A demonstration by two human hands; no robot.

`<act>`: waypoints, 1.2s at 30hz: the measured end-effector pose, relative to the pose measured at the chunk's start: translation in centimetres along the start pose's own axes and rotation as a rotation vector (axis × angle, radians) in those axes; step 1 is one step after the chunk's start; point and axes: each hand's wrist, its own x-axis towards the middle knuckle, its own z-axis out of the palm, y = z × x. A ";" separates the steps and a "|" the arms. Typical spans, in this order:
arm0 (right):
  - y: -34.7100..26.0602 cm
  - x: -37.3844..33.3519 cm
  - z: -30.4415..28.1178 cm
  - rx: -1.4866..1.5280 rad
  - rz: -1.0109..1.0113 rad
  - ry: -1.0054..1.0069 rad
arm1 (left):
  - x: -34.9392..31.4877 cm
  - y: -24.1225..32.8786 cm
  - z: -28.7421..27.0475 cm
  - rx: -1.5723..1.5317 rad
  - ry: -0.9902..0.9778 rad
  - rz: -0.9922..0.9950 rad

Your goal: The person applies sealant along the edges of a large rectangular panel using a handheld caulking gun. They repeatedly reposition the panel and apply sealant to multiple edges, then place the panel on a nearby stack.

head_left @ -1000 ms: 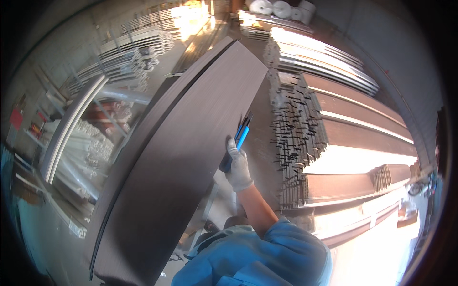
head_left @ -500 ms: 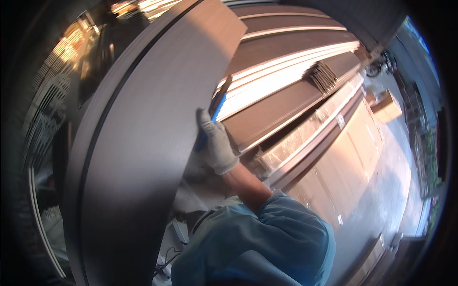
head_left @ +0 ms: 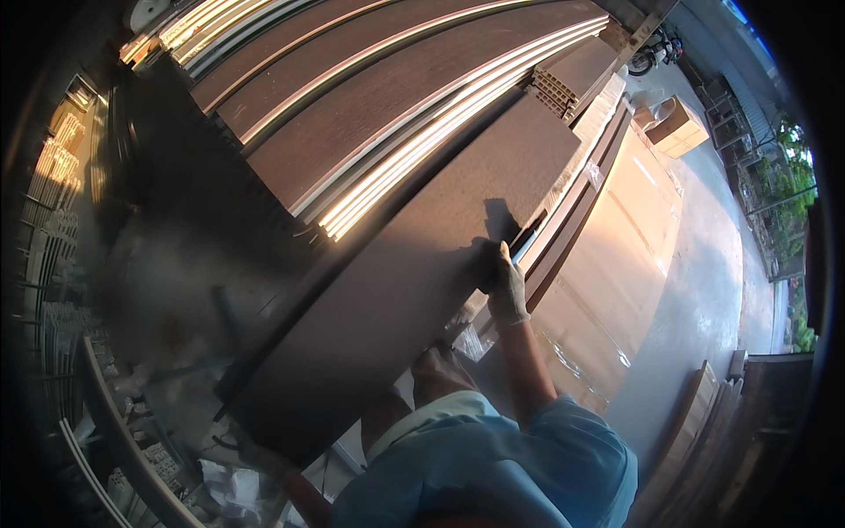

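Left of the gloved right hand stretches the long brown panel, gripped by its edge, probably to steady that length; farther left and below, the blurred left hand sits by the near end, its hold impossible to tell.

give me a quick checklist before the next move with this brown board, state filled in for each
1. Right hand on the brown board: ok, gloved, gripping its right edge.
2. Left hand's hold: cannot tell, the left forearm shows but the hand can't be made out.
3. Far end clear of the stacked boards: cannot tell, it overlaps them in view, contact or gap unclear.
4. Area by the near end uncluttered: not ok, crumpled white material shows there.
5. Cardboard box apart from the board: ok, it sits beyond the far end.
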 end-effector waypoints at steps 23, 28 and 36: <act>17.7 27.1 -10.2 -0.183 0.215 0.365 | 2.5 -12.3 31.7 -0.310 0.062 -0.318; 19.2 32.0 -12.6 -0.288 0.234 0.455 | 1.9 -12.8 35.1 0.022 -0.101 -0.495; 13.5 34.9 -13.0 -0.427 0.409 0.383 | 1.6 -18.1 42.5 -0.327 -0.173 -0.624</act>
